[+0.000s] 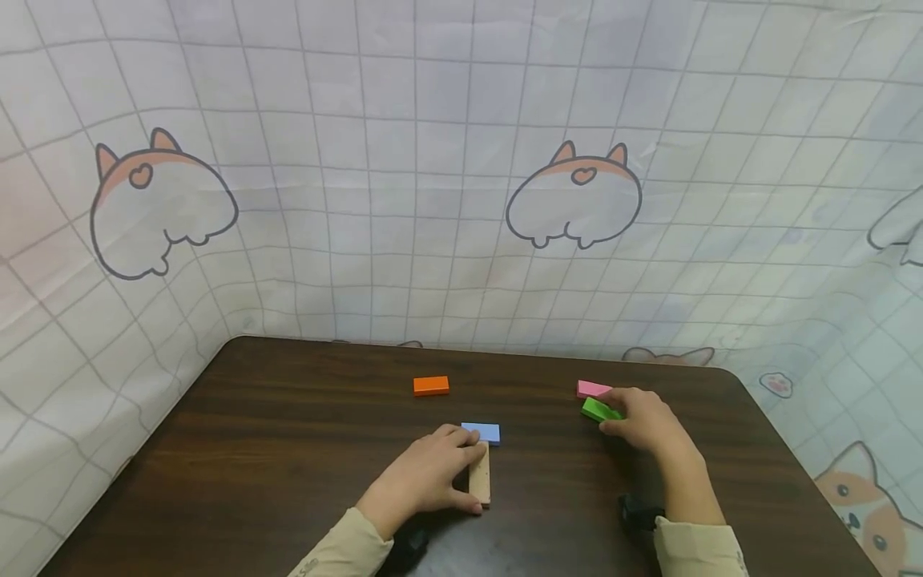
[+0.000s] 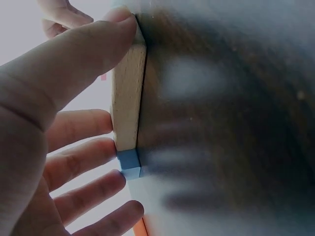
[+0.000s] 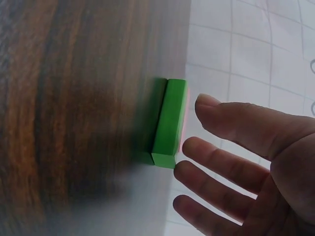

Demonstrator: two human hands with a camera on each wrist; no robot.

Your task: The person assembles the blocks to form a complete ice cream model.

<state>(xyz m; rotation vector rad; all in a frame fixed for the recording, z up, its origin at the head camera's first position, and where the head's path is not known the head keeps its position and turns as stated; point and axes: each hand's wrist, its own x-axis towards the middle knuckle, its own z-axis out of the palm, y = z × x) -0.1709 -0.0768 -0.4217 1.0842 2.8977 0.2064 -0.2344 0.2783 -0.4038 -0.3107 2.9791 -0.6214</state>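
"Wooden block [image 1: 479, 478], you say; where does it lie?"

"Flat on the dark table [image 1: 288, 449], its length running away from the person; the blue block [image 1: 481, 433] lies crosswise at its far end, and in the left wrist view the two appear to meet."

"And the left hand [image 1: 424, 474]?"

"Around the wooden block; its thumb is at the near end, the other fingers spread and slightly bent towards the far end, one fingertip beside the blue block; whether they pinch the wood or merely rest against it, I cannot tell."

"What of the right hand [image 1: 646, 422]?"

"At the green block [image 1: 600, 410], fingers extended and parted; in the right wrist view the thumb stands off from the block, while the middle fingertip comes right up to one end; I see no firm grip."

"Anything near that?"

"The pink block [image 1: 593, 389], just behind the green one; part of it is hidden by the fingers."

"The rest?"

"An orange block [image 1: 431, 386], well apart from the right hand, towards the far edge; beyond the table hangs a pale cloth [image 1: 404, 192], gridded and printed with cartoon animals."
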